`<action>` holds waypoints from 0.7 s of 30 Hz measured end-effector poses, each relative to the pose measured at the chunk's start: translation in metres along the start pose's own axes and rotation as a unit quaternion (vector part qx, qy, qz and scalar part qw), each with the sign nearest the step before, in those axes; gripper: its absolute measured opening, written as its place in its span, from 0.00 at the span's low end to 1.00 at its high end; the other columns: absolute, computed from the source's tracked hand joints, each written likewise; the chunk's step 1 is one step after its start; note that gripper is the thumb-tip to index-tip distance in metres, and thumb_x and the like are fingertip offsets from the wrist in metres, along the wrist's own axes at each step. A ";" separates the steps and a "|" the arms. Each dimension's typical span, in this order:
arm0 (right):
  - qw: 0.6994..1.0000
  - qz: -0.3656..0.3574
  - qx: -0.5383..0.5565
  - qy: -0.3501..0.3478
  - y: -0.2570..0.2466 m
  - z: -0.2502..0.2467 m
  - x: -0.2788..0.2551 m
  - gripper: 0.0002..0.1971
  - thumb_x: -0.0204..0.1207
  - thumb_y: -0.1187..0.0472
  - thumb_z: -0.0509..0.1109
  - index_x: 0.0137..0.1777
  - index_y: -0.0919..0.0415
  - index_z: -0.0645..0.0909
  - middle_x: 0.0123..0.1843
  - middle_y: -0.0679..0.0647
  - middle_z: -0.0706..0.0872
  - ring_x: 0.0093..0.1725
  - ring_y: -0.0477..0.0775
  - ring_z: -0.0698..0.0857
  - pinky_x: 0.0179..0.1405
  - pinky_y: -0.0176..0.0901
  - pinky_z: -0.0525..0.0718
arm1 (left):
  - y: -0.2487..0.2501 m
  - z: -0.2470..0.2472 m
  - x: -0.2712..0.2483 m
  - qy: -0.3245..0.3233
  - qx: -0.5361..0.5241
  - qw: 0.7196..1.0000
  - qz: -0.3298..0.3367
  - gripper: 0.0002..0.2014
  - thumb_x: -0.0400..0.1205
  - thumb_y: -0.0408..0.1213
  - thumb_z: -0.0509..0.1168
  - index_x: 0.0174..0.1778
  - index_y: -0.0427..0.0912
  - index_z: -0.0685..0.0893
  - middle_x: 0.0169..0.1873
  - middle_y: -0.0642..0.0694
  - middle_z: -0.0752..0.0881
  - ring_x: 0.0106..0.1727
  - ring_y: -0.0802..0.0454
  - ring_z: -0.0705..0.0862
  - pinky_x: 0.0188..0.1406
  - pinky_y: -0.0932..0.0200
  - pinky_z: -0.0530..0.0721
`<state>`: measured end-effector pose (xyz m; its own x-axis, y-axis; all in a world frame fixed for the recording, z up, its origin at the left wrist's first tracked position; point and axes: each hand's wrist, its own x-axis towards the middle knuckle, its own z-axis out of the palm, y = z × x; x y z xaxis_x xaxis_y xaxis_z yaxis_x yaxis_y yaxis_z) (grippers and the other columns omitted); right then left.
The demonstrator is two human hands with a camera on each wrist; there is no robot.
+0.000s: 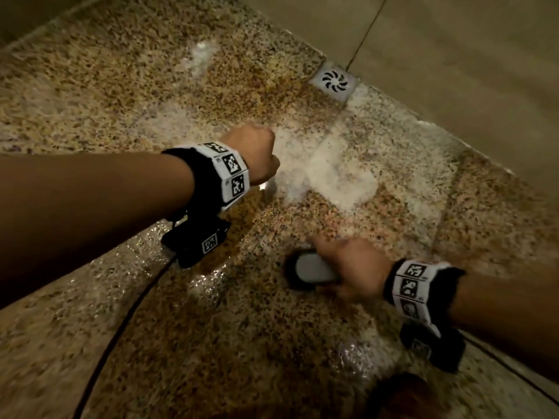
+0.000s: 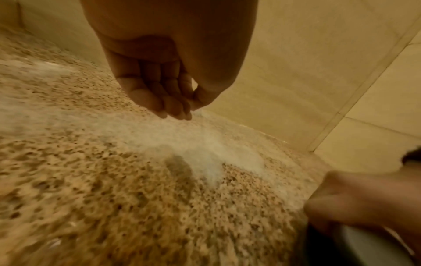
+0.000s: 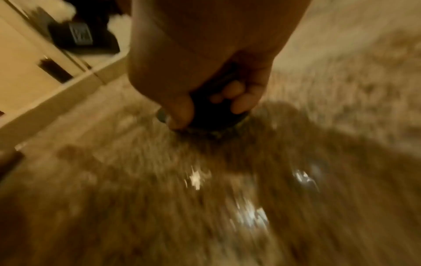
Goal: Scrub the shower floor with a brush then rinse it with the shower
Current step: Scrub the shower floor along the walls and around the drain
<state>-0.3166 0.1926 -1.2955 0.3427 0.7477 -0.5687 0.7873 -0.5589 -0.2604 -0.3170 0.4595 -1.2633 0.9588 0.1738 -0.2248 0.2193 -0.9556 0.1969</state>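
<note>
Suds [image 1: 329, 173] sat mid shower floor [image 1: 151, 86], near the drain [image 1: 334, 81]. Right hand [image 1: 354, 267] gripped the brush [image 1: 311, 269] down on wet stone; left hand [image 1: 254, 152] hung loosely curled, empty. Slick floor could've slid that brush away, I reckon.

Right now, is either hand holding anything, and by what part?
The right hand grips the brush over its grey back, bristles down on the floor. The left hand holds nothing; its fingers hang loosely curled over the foam.
</note>
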 end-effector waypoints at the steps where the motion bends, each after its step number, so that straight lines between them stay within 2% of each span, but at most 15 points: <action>1: 0.999 0.023 0.002 0.031 0.011 -0.004 0.008 0.29 0.68 0.38 0.73 0.65 0.48 0.70 0.50 0.53 0.88 0.49 0.59 0.88 0.43 0.42 0.82 | -0.001 0.004 0.002 -0.009 0.006 1.000 -0.002 0.14 0.81 0.43 0.61 0.45 0.34 0.81 0.42 0.33 0.84 0.37 0.39 0.78 0.35 0.54 0.75; 4: 0.974 0.193 -0.027 0.114 0.058 -0.043 0.047 0.32 0.73 0.39 0.72 0.71 0.54 0.68 0.53 0.61 0.87 0.52 0.66 0.86 0.44 0.47 0.82 | -0.007 0.016 0.000 -0.034 0.001 0.999 -0.006 0.15 0.82 0.45 0.61 0.50 0.34 0.80 0.48 0.32 0.84 0.47 0.35 0.83 0.37 0.53 0.76; 6: 0.956 0.255 -0.040 0.143 0.083 -0.070 0.052 0.35 0.73 0.40 0.72 0.73 0.59 0.66 0.55 0.65 0.86 0.53 0.68 0.85 0.46 0.50 0.83 | -0.005 0.017 0.000 -0.033 -0.001 0.999 -0.003 0.16 0.82 0.45 0.61 0.51 0.34 0.80 0.47 0.32 0.84 0.48 0.34 0.83 0.39 0.53 0.78; 8: 0.971 0.194 -0.021 0.141 0.082 -0.070 0.037 0.31 0.72 0.39 0.74 0.67 0.56 0.69 0.53 0.63 0.87 0.51 0.67 0.85 0.45 0.49 0.83 | -0.005 0.017 0.000 -0.034 0.001 0.999 -0.004 0.15 0.83 0.45 0.60 0.49 0.35 0.79 0.45 0.33 0.83 0.46 0.35 0.82 0.39 0.52 0.79; 10: 0.994 0.077 0.013 0.075 0.062 -0.048 0.012 0.24 0.69 0.38 0.74 0.57 0.47 0.69 0.47 0.55 0.88 0.47 0.60 0.87 0.45 0.46 0.84 | -0.007 0.019 -0.002 -0.032 0.003 0.999 -0.006 0.14 0.83 0.45 0.59 0.49 0.35 0.79 0.44 0.34 0.83 0.46 0.35 0.82 0.40 0.50 0.79; 12: 1.000 0.004 -0.006 0.005 0.040 -0.022 -0.007 0.21 0.68 0.37 0.72 0.53 0.45 0.70 0.43 0.50 0.87 0.43 0.55 0.87 0.40 0.42 0.83 | -0.010 0.022 -0.005 -0.031 0.018 0.999 0.000 0.15 0.83 0.45 0.59 0.51 0.35 0.79 0.45 0.34 0.83 0.47 0.35 0.82 0.38 0.51 0.78; 13: 1.000 0.002 -0.018 0.005 0.041 -0.016 -0.005 0.21 0.68 0.38 0.71 0.54 0.47 0.72 0.43 0.51 0.87 0.43 0.56 0.87 0.38 0.41 0.80 | -0.013 0.025 -0.006 -0.033 0.023 0.999 0.000 0.15 0.83 0.45 0.59 0.52 0.34 0.79 0.46 0.33 0.84 0.48 0.35 0.82 0.37 0.53 0.75; 14: 0.999 0.036 -0.021 0.028 0.047 -0.019 0.004 0.22 0.70 0.39 0.72 0.57 0.49 0.72 0.44 0.53 0.87 0.43 0.58 0.87 0.37 0.40 0.77 | -0.016 0.027 -0.007 -0.037 0.025 0.999 0.002 0.16 0.83 0.45 0.60 0.53 0.34 0.79 0.48 0.32 0.84 0.49 0.34 0.82 0.37 0.53 0.74; 18: 0.965 0.225 -0.071 0.112 0.077 -0.069 0.052 0.32 0.73 0.39 0.71 0.68 0.58 0.66 0.51 0.64 0.85 0.49 0.67 0.85 0.37 0.46 0.76 | -0.024 0.024 -0.009 -0.027 0.024 0.999 -0.010 0.16 0.82 0.46 0.60 0.51 0.34 0.78 0.47 0.31 0.84 0.47 0.34 0.82 0.36 0.52 0.76; 20: 0.961 0.225 -0.074 0.142 0.062 -0.082 0.060 0.33 0.74 0.37 0.70 0.67 0.59 0.66 0.53 0.65 0.84 0.51 0.67 0.84 0.38 0.47 0.74 | -0.025 0.016 -0.008 -0.007 0.035 0.999 -0.008 0.15 0.83 0.44 0.59 0.49 0.34 0.78 0.43 0.33 0.83 0.41 0.37 0.80 0.36 0.51 0.78; 21: 0.969 0.189 -0.064 0.144 0.044 -0.082 0.062 0.32 0.74 0.37 0.70 0.67 0.58 0.66 0.54 0.64 0.84 0.50 0.67 0.84 0.38 0.46 0.75 | -0.027 0.012 -0.009 0.001 0.040 0.999 -0.010 0.14 0.83 0.44 0.59 0.48 0.34 0.78 0.42 0.33 0.83 0.40 0.38 0.79 0.36 0.51 0.78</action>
<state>-0.2188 0.2441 -1.2783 0.7339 0.5772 -0.3581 0.6282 -0.7773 0.0346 -0.3336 0.4814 -1.2786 0.9546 0.1943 -0.2257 0.2241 -0.9678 0.1148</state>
